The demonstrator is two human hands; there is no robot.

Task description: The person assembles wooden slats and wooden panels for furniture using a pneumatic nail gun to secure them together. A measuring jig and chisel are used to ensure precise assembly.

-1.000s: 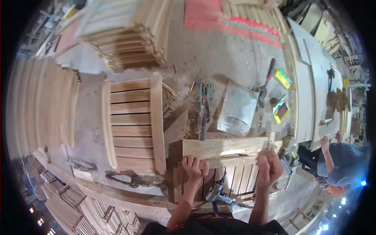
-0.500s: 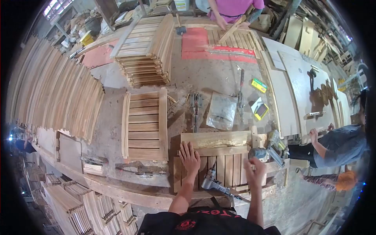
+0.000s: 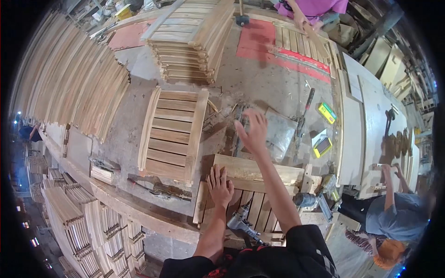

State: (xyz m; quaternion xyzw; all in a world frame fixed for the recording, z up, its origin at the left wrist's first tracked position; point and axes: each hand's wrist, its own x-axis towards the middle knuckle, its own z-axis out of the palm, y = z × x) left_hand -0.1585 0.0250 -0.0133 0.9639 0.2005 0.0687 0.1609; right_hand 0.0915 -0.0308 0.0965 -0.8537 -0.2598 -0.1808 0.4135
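My left hand (image 3: 220, 186) lies flat with its fingers out, at the near edge of a wooden board (image 3: 273, 174) and on the slatted wooden panel (image 3: 235, 200). My right hand (image 3: 253, 131) is stretched forward, fingers apart and nothing visible in it. It is over or beside a dark metal tool (image 3: 238, 139), partly hidden, and a clear plastic bag (image 3: 283, 132). An air drill (image 3: 241, 221) rests on the panel near my body. To the right are a mallet head (image 3: 303, 199) and what looks like a nail gun (image 3: 325, 204).
A finished-looking slatted panel (image 3: 170, 125) lies left of centre. Stacked panels (image 3: 185, 51) and a long row of slats (image 3: 69, 78) stand behind it. A person in pink (image 3: 315, 11) works across the table; a person in grey (image 3: 394, 213) is at right. Yellow-green boxes (image 3: 327, 112) lie right.
My right hand has moved from beside the mallet forward and left, its fingers opening out. My left hand stays on the work. The whole view has tilted and shifted.
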